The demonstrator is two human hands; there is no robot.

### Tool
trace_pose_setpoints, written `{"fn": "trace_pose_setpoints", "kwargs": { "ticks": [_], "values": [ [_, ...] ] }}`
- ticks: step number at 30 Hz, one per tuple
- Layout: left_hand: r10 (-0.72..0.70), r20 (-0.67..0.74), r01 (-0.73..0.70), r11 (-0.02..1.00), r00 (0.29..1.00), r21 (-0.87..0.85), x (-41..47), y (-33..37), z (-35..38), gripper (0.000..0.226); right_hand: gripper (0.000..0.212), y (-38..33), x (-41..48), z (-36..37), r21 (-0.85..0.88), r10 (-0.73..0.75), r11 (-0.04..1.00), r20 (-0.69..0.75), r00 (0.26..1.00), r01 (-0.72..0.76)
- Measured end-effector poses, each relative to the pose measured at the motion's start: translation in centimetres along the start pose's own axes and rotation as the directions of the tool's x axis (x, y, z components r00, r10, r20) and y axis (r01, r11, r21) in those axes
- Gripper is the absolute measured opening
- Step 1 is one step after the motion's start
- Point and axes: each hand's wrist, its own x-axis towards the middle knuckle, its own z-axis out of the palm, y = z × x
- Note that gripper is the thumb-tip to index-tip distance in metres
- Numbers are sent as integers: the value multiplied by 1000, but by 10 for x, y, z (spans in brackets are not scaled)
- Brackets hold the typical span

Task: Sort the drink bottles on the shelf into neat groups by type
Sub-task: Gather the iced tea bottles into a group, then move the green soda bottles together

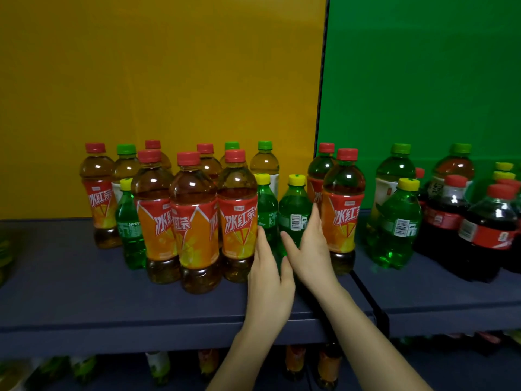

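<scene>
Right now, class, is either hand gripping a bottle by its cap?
No: the left hand and right hand reach with straight fingers, low beside the body of the yellow-capped green bottle, not at its top.

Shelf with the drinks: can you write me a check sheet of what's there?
Surface: dark blue shelf, bottles standing upright.
Job's things: red-cap iced tea bottles, green Sprite bottles, green-cap tea bottles and cola bottles, still mixed together.
Clutter: nothing seen.
Hands: left hand and right hand open, reaching among the Sprite bottles.
Cables: nothing seen.
Surroundings: yellow panel and green panel behind; more bottles below.
</scene>
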Motion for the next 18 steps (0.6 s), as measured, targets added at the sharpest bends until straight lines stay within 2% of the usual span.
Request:
{"fn": "trace_pose_setpoints", "kwargs": {
  "ticks": [3, 6, 10, 18],
  "values": [
    [-44, -2, 44, 998, 999, -39, 2, -2, -2, 69, 91, 0, 10, 11, -63, 95, 993, -35, 995, -97],
    [-83, 11, 83, 994, 997, -77, 3, -1, -4, 65, 85, 2, 15, 15, -95, 137, 986, -33, 990, -140],
    [-119, 22, 121, 980, 993, -159, 3, 3, -4, 61, 79, -2, 2, 5, -106, 90, 990, -12, 996, -91],
    [-161, -4, 154, 953, 987, -260, 7, 16, 6, 58, 77, -8, -46, -29, -6, -16, 1000, 11, 1000, 16]
  ]
}}
